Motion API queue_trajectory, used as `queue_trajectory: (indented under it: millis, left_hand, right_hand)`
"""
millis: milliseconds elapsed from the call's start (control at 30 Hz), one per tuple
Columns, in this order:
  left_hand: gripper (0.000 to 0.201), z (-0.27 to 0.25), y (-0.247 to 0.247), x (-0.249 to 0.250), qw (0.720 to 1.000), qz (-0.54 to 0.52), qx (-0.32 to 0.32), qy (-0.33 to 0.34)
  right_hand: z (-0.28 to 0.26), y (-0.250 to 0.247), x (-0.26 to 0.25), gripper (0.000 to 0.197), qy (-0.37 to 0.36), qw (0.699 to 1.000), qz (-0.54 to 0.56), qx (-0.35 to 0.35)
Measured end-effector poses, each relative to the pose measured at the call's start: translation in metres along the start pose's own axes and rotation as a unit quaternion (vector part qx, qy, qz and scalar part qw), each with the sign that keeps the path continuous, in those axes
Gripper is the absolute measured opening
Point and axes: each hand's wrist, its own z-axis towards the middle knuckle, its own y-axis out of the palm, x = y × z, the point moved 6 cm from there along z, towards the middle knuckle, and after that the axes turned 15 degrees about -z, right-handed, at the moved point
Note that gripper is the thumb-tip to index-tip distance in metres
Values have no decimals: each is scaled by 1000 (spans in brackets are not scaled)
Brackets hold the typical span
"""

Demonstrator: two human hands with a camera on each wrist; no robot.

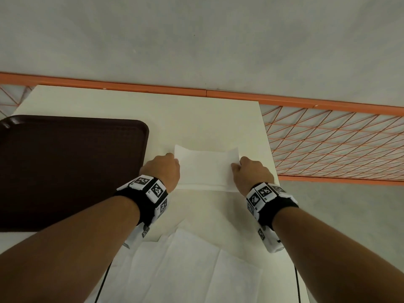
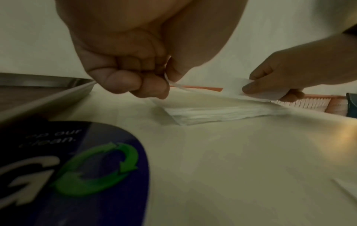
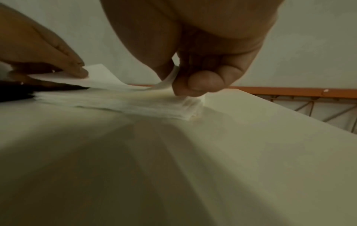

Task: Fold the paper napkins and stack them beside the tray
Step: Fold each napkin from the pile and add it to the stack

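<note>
Cream-white counter (image 1: 135, 106) carries a dark brown plastic tray (image 1: 65, 167) as landmark. Just right of the tray lies a stack of folded white paper napkins (image 2: 222, 113). Above it, the left hand (image 1: 162, 169) and right hand (image 1: 251, 173) each pinch a side edge of the top white napkin (image 1: 205, 167); both grips are narrow. Loose unfolded napkins (image 1: 185, 265) lie nearer the person.

A white folded napkin (image 1: 206, 166) lies atop a low napkin stack (image 3: 135, 105) just right of the dark brown tray (image 1: 65, 171).
</note>
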Motion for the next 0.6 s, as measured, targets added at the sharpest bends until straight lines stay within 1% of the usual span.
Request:
queue_trajectory:
  millis: [67, 167, 300, 367, 433, 467, 533, 600]
  left_hand:
    - [35, 1, 4, 1, 1000, 23, -9, -2]
    - [36, 3, 5, 1, 999, 44, -11, -4]
    - [41, 0, 1, -5, 999, 44, -4, -28]
    - [42, -7, -8, -3, 999, 43, 14, -19]
    - [38, -20, -14, 5, 998, 41, 24, 30]
    - [35, -29, -14, 12, 997, 35, 14, 72]
    - [30, -54, -4, 29, 984, 15, -47, 170]
    - [30, -85, 14, 43, 960, 1, -143, 241]
  right_hand:
    - [0, 2, -3, 37, -14, 1000, -25, 12]
    - [0, 5, -6, 35, -25, 999, -42, 9]
    - [-3, 5, -3, 40, -8, 999, -30, 14]
    - [-10, 0, 2, 46, 6, 1000, -19, 24]
    - [-24, -6, 5, 48, -4, 999, -7, 38]
    - [-34, -8, 5, 47, -17, 999, -3, 41]
    - [-57, -9, 6, 40, -38, 999, 1, 25]
    - [-80, -3, 9, 34, -42, 999, 12, -11]
